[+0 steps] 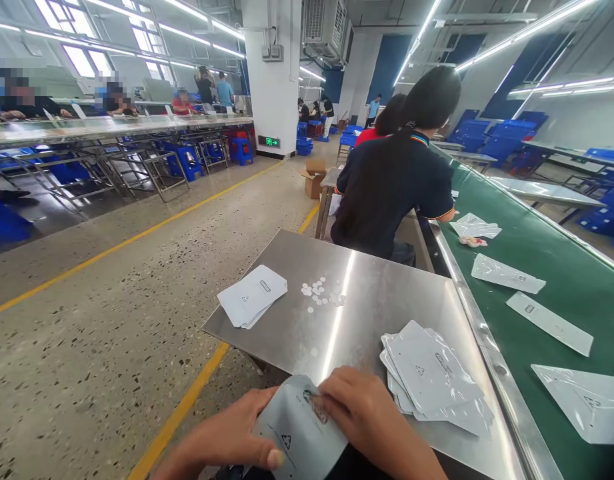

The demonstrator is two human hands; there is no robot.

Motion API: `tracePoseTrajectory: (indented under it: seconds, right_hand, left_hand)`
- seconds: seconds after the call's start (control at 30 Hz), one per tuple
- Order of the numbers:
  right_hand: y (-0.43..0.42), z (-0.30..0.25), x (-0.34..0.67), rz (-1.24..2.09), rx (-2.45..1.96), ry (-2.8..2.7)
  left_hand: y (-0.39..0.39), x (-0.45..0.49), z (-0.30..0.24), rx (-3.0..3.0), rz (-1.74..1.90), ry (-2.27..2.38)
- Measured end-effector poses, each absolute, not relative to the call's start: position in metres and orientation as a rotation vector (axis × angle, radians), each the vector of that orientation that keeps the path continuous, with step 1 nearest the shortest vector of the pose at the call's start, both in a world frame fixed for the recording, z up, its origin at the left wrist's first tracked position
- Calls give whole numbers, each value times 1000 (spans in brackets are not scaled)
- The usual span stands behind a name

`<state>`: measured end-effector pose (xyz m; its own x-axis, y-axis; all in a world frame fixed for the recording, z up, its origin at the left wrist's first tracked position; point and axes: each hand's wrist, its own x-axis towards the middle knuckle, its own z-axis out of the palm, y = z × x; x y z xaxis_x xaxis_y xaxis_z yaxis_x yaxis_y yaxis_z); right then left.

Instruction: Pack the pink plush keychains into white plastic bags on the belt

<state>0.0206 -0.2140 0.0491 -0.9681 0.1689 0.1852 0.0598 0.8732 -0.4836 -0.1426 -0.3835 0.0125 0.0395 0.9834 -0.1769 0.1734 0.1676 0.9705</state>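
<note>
A pale grey plastic pouch (297,437) with a printed triangle mark is held up at the near edge of the metal table (371,287). My left hand (237,427) grips its left side, thumb across the front and the other fingers behind. My right hand (364,407) is closed on the upper right edge, its fingers bent over a dark printed patch. A stack of similar pouches (431,373) lies just right of my right hand, and a neater stack (251,295) sits at the table's left corner. Several small white discs (317,291) lie scattered between them.
A green conveyor belt (551,253) runs along the right, carrying several pouches (549,323) and a small pinkish item (473,242). Ahead a person in a dark shirt (391,180) sits beside the belt. A cardboard box (314,179) stands on the floor.
</note>
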Motion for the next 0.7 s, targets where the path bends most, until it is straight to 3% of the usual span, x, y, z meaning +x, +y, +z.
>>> tracePoseTrajectory:
  seconds: [0.13,0.4,0.53,0.7]
  right_hand:
    - [-224,31,24,757,-108,-2879]
    - [-216,17,9,772,-243,-2775]
    - [-203,-1,4,404,-337,-2700]
    - [-217,-27,15,108,-304,-2663]
  left_hand:
    - [-382,-139,-7,949,1070,1076]
    - [-379,-119,-33,588,1130,1223]
    - [-375,-119,-33,342,1325,1353]
    - [-383,-140,-31,443,1363,1574]
